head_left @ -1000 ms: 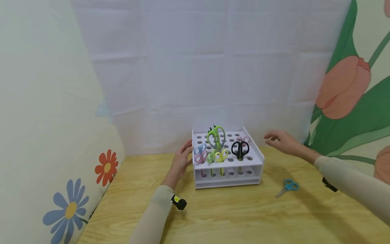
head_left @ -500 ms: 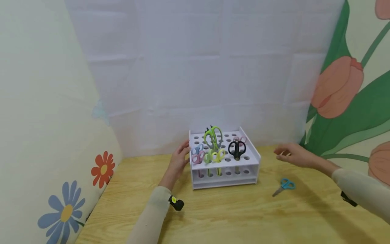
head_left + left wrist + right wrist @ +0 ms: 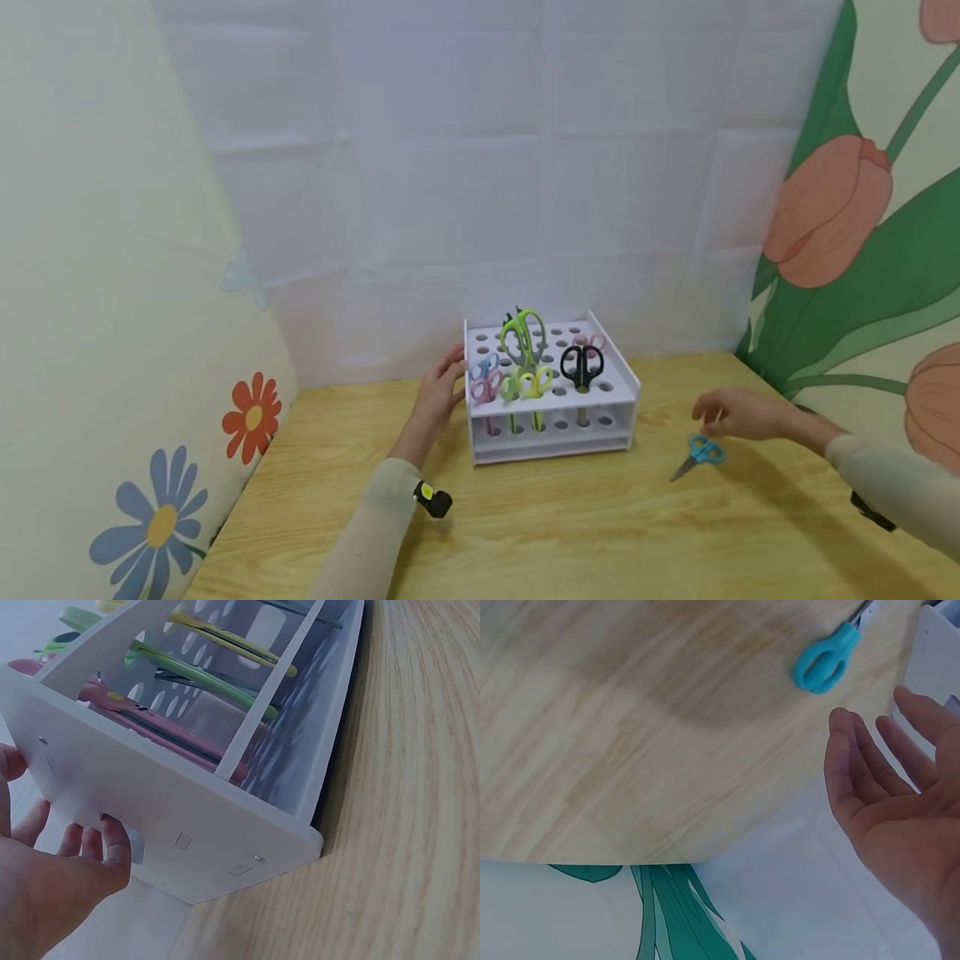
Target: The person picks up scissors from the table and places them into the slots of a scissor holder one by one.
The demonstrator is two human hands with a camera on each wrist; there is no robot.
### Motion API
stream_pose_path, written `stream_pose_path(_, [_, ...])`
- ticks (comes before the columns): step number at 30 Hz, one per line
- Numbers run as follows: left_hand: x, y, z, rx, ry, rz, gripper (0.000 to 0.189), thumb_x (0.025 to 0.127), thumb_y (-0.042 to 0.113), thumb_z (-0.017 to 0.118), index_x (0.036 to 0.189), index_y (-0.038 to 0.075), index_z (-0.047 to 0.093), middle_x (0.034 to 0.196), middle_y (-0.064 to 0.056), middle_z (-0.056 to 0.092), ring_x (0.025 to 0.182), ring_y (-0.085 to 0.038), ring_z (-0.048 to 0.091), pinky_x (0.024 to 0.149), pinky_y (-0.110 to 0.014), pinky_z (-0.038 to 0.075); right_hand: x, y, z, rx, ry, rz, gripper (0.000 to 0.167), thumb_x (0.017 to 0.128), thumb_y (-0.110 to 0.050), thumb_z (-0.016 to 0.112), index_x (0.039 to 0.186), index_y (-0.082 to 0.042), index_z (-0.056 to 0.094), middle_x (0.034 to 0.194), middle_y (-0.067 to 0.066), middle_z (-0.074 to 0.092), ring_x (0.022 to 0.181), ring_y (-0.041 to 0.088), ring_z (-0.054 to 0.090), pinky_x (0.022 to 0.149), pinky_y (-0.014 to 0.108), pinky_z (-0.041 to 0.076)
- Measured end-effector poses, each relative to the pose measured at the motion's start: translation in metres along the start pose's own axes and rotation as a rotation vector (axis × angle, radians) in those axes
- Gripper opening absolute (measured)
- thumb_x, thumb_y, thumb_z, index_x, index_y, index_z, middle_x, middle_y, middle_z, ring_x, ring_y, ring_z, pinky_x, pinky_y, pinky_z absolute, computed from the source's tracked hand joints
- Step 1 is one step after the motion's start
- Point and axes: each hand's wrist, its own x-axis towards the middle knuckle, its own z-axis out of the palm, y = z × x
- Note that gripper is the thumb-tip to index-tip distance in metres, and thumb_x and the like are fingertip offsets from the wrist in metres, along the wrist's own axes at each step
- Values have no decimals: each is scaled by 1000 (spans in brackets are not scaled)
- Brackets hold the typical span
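Note:
A white tiered rack (image 3: 553, 451) with round holes stands on the wooden table, several scissors upright in it, handles up. My left hand (image 3: 437, 397) is at its left side; in the left wrist view the fingertips touch the outer side panel (image 3: 172, 810). Small blue-handled scissors (image 3: 699, 452) lie on the table right of the rack, blades pointing front-left. My right hand (image 3: 746, 414) hovers just behind and over their handles, fingers loosely bent and holding nothing. The right wrist view shows those fingers (image 3: 840, 750) apart from the blue handles (image 3: 825, 664).
Among the scissors in the rack are black ones (image 3: 582, 383), a tall green pair (image 3: 528, 358), yellow ones (image 3: 535, 388) and pink ones (image 3: 486, 392). A white cloth (image 3: 450, 183) hangs behind the table. Printed flower walls (image 3: 832, 217) flank it.
My right hand has moved down and forward toward me, from beside the rack to over the blue scissors. My left hand has stayed at the rack. The view has shifted slightly.

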Motion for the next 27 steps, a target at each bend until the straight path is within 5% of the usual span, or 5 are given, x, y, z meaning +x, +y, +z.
stream_pose_path(16, [-1, 2, 0, -1, 16, -31, 45, 103, 20, 60, 148, 19, 54, 147, -4, 48, 131, -27, 47, 107, -53, 39, -8, 16, 23, -23, 19, 73, 26, 76, 3, 79, 98, 13, 68, 82, 6, 68, 74, 19, 64, 64, 34, 54])
stream_pose_path(23, [0, 2, -1, 0, 11, -31, 45, 103, 23, 61, 147, 20, 55, 147, -4, 49, 131, -27, 47, 107, -53, 39, -7, 16, 32, -19, 77, 112, 10, 82, 0, 78, 85, 5, 70, 75, -2, 58, 65, 9, 49, 58, 28, 43])
stream_pose_path(27, [-1, 3, 0, -7, 10, -25, 46, 103, 22, 61, 148, 18, 54, 148, -5, 49, 131, -28, 47, 107, -54, 39, -6, 14, 36, -24, 110, 157, 9, 82, 0, 76, 87, 6, 72, 80, 2, 66, 71, 13, 58, 63, 33, 51])
